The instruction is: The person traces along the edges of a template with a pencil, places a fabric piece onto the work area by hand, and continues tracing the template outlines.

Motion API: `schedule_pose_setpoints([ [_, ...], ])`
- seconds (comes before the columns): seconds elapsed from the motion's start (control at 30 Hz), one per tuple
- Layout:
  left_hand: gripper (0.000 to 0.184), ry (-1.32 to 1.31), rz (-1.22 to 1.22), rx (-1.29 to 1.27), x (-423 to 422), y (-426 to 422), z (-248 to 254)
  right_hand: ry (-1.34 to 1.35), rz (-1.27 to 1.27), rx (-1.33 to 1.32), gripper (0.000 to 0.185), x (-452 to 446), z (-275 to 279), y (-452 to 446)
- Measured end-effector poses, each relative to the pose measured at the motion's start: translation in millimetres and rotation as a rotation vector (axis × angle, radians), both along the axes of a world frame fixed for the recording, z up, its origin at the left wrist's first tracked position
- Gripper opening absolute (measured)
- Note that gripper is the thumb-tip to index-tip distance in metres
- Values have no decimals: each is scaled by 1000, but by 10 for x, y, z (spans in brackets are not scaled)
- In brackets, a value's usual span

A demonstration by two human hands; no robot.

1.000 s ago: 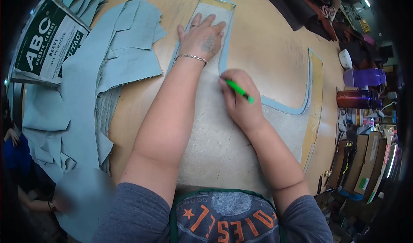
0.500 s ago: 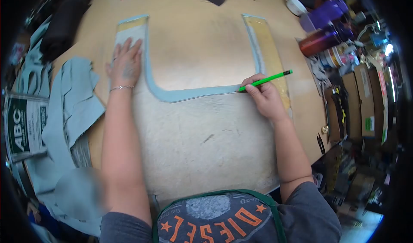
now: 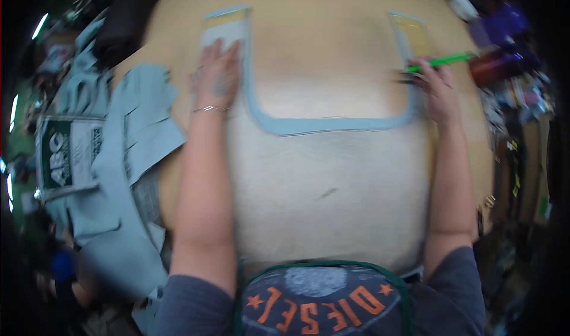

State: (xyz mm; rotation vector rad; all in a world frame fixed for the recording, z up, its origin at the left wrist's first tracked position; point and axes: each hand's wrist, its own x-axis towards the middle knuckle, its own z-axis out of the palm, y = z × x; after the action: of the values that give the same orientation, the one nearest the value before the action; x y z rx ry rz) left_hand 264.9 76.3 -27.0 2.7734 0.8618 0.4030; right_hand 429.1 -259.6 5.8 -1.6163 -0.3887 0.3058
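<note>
1. Head cam (the only view here): the pale panel [image 3: 332,166] lies flat on the table [image 3: 323,62], right in front of the person, U-shaped opening facing away. A blue strip [image 3: 332,124] lines the inside of that U, both sides plus the bottom.
2. Left hand [image 3: 219,77] is laid flat on the panel's left arm, fingers a bit spread, holding nothing. Looks like it's steadying things, imo.
3. Right hand [image 3: 438,89] is over by the right arm of the U, thumb and fingers pinching a green pencil [image 3: 442,61]. Way too blurry to tell if the tip is touching.
4. Done so far: there's a thin dark line [image 3: 332,131] where the strip's bottom stretch meets the panel, so I'd call that bit marked, or close to it.
5. Left over: can't confirm any line up the right side, so I'd count that as unfinished. Left side, no idea, too smeary.
6. Off to the left there's a heap of blue-green fabric pieces [image 3: 142,113] beside a rubber cement can [image 3: 68,152].
</note>
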Motion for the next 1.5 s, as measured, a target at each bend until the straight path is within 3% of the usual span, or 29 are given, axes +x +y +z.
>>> schedule_pose_setpoints([
  [0.1,32,16,20,-12,-1,-78,92,-105,-217,119,17,-130,-249,121],
  [1.5,31,53,27,-41,52,-102,158,-52,-247,155,20,-63,-250,122],
])
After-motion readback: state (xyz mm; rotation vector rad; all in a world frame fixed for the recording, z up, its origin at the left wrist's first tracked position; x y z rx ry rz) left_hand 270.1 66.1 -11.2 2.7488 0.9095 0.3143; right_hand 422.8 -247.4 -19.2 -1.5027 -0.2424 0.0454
